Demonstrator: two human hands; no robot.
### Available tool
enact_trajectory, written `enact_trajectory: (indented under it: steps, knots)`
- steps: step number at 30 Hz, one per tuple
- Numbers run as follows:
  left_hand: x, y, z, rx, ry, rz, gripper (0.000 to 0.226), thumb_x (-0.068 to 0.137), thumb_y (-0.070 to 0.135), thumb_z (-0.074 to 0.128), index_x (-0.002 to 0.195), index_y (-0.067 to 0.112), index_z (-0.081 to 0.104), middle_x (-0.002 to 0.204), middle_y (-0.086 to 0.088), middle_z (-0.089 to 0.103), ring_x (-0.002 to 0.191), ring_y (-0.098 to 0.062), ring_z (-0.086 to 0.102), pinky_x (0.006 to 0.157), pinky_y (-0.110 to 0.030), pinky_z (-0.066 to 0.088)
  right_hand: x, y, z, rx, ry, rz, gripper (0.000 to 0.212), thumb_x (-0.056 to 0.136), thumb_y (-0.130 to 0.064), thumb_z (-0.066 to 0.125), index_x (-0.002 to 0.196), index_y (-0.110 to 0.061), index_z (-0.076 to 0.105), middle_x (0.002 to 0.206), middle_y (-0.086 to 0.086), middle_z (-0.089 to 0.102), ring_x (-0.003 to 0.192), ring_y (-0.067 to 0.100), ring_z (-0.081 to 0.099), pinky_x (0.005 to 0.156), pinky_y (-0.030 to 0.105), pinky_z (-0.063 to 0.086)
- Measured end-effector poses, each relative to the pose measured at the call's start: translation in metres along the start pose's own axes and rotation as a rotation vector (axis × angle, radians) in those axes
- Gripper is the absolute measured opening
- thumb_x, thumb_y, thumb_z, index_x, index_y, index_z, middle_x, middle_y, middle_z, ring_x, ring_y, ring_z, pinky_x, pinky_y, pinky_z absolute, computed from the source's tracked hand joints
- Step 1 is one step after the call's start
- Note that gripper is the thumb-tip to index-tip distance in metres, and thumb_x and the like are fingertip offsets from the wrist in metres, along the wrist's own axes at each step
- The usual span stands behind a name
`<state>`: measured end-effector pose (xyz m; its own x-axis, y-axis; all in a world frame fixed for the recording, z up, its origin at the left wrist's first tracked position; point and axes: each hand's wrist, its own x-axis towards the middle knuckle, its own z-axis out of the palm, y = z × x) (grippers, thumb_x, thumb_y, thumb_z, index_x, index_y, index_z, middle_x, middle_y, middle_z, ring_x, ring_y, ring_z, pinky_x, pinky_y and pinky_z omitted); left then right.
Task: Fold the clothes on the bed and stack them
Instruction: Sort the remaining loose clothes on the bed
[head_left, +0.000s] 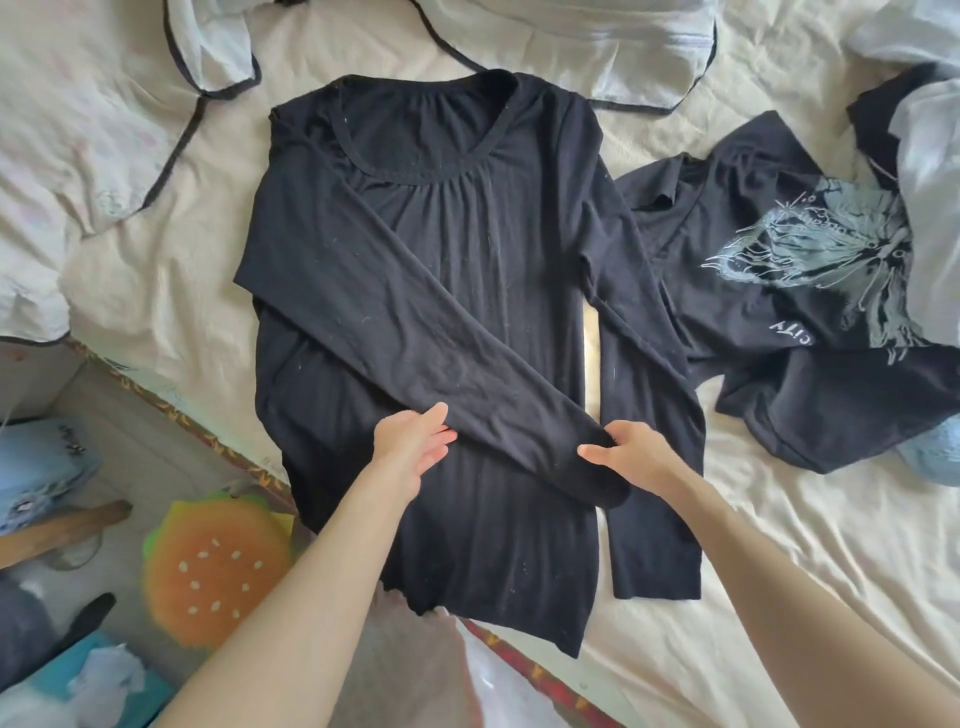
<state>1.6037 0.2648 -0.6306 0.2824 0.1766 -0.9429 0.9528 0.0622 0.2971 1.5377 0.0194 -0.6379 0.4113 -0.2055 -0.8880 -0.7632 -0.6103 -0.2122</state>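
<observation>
One black top (441, 270) lies flat mid-frame on the bed (779, 571), one sleeve (415, 332) folded across it. The left hand (415, 441) rests there, fingers straight; the right hand (628, 452) pinches the cuff. One printed shirt (810, 322) lies crumpled at right.

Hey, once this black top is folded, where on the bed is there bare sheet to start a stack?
Bare bed sheet lies right of the long-sleeved black top, below the printed black T-shirt. A narrower strip lies left of the top, below the black-trimmed white garment. The far end is crowded with clothes.
</observation>
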Motion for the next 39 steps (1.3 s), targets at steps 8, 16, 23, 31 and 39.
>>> enact_trajectory:
  steps: [8,16,23,31,39]
  knots:
    - [-0.018,-0.021,0.027,-0.253,-0.134,0.034,0.007,0.095,0.009,0.055,0.1,0.004,0.054,0.102,-0.01,0.063,0.094,-0.022,0.064,0.092,-0.04,0.05,-0.029,0.019,0.009,0.659,-0.029,0.026,0.016,0.093,-0.02,0.059,0.085,-0.007,0.064,0.084,0.009,0.062,0.077,0.019,0.058,0.072,0.029,0.048]
    - [-0.033,-0.043,0.032,0.034,-0.259,0.034,0.009,0.092,0.014,0.06,0.101,0.016,0.061,0.102,-0.003,0.07,0.092,-0.019,0.067,0.074,-0.028,0.053,-0.043,0.02,0.019,0.897,-0.111,0.066,0.022,0.086,-0.018,0.069,0.104,-0.007,0.062,0.099,0.01,0.071,0.09,0.023,0.07,0.065,0.033,0.058]
    - [-0.039,-0.058,0.022,0.162,-0.123,0.118,0.004,0.095,0.02,0.054,0.096,0.023,0.053,0.097,-0.002,0.064,0.081,-0.023,0.069,0.058,-0.024,0.054,-0.055,0.029,0.044,0.914,0.067,0.099,0.007,0.089,-0.01,0.063,0.095,-0.013,0.062,0.102,0.011,0.066,0.094,0.028,0.066,0.063,0.034,0.059]
    - [-0.039,-0.076,0.02,0.411,-0.065,0.111,0.024,0.093,0.023,0.058,0.109,0.007,0.051,0.094,-0.01,0.066,0.079,-0.02,0.068,0.075,-0.032,0.055,-0.057,0.047,0.052,0.605,0.319,0.113,0.009,0.092,-0.011,0.055,0.1,-0.011,0.06,0.084,0.006,0.066,0.07,0.02,0.068,0.073,0.041,0.058]
    - [-0.044,-0.07,0.027,1.228,0.179,1.021,0.03,0.09,0.028,0.061,0.116,0.015,0.053,0.12,-0.006,0.053,0.113,-0.024,0.048,0.089,-0.035,0.043,-0.042,0.076,0.019,0.259,0.721,0.14,0.041,0.092,-0.02,0.056,0.13,-0.006,0.046,0.124,0.014,0.052,0.117,0.029,0.046,0.091,0.04,0.042]
